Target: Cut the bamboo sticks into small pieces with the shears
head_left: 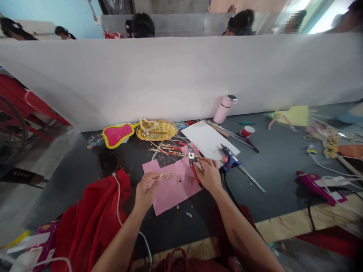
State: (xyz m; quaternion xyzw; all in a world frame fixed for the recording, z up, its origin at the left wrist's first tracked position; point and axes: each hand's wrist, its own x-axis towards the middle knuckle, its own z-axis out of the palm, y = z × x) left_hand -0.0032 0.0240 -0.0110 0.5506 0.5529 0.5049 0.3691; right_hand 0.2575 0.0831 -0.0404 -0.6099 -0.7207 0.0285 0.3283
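Observation:
My left hand (147, 189) is closed in a pinch on a short, thin wooden stick (161, 175), whose tip points toward a small pile of cut stick pieces (169, 175). The pile lies on pink paper (167, 200). My right hand (210, 175) is closed around red-handled cutters (194, 166), their metal jaws pointing away from me over the paper's right part. Its fingers partly hide the handles. Just beyond the pile, several red and tan sticks (172, 149) lie on the dark table.
A blue glue gun (231, 160) lies right of my right hand, near white paper (210, 138). Behind are a yellow wicker basket (159, 130), a pink bottle (225, 108) and a red spool (247, 131). Red cloth (96, 211) and a phone (109, 161) lie left. A white partition (170, 75) stands behind.

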